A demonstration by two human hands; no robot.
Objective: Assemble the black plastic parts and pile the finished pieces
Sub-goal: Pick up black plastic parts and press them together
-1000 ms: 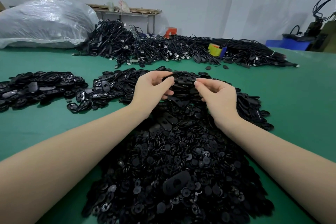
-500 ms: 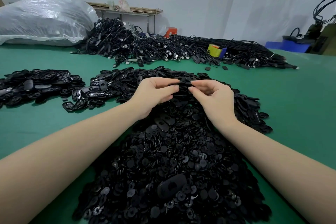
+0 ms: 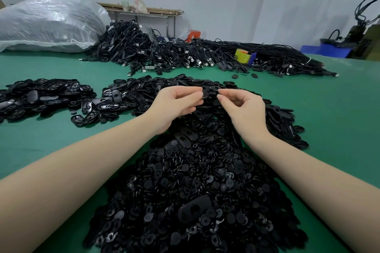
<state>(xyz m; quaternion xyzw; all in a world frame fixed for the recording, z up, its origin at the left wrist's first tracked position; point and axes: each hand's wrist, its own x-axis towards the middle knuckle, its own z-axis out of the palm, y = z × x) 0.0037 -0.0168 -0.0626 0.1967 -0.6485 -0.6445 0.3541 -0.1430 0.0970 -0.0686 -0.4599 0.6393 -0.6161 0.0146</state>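
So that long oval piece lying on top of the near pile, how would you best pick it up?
Pinch the oval piece across its narrow width, fingers coming down from above. It lies flat and fully exposed on the pile of small discs, so both long edges are free; its ends sit down among the discs.

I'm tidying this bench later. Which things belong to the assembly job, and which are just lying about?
Job:
left hand and right hand, pinching a black part
heap of small round parts
piles of oval shells

Lying about:
cable heap
plastic sack
tape roll
green table
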